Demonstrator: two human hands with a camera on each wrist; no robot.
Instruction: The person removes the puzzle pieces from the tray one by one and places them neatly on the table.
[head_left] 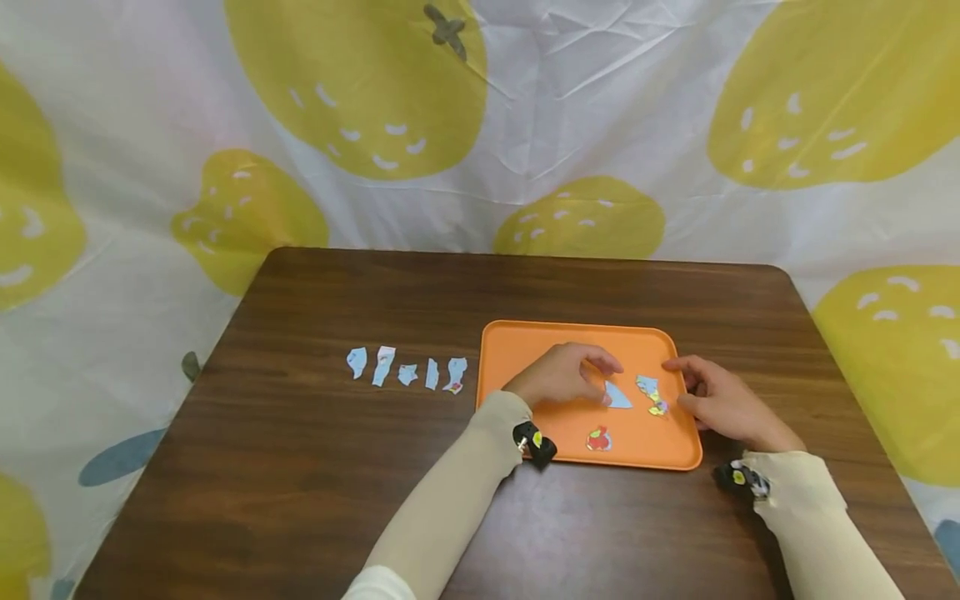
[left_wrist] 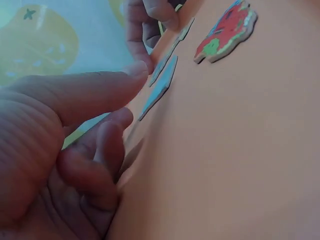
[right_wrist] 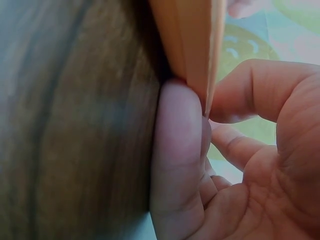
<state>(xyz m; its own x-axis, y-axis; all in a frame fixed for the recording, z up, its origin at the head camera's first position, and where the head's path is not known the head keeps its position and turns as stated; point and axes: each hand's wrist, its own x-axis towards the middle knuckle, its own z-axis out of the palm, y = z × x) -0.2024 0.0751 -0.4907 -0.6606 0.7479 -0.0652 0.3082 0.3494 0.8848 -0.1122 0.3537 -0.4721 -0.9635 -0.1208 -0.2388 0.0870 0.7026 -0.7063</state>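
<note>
An orange tray [head_left: 525,337] lies on the table. My left hand [head_left: 562,375] is over it, fingers loosely bent, with its thumb [left_wrist: 107,92] near a pale blue triangular puzzle piece [head_left: 618,395]. Nothing is pinched between those fingers. At the tray's right edge, my right hand [head_left: 723,404] grips the rim [right_wrist: 192,45], one finger along the underside and another at the upper edge. Close to this hand are joined blue and yellow puzzle pieces [head_left: 649,393]. A red and green puzzle piece [head_left: 598,439] lies nearer the tray's front edge.
Left of the tray, several pale blue puzzle pieces [head_left: 407,374] lie in a row on the dark wooden table [head_left: 300,467]. Behind the table hangs a white curtain [head_left: 525,142] with yellow fruit prints.
</note>
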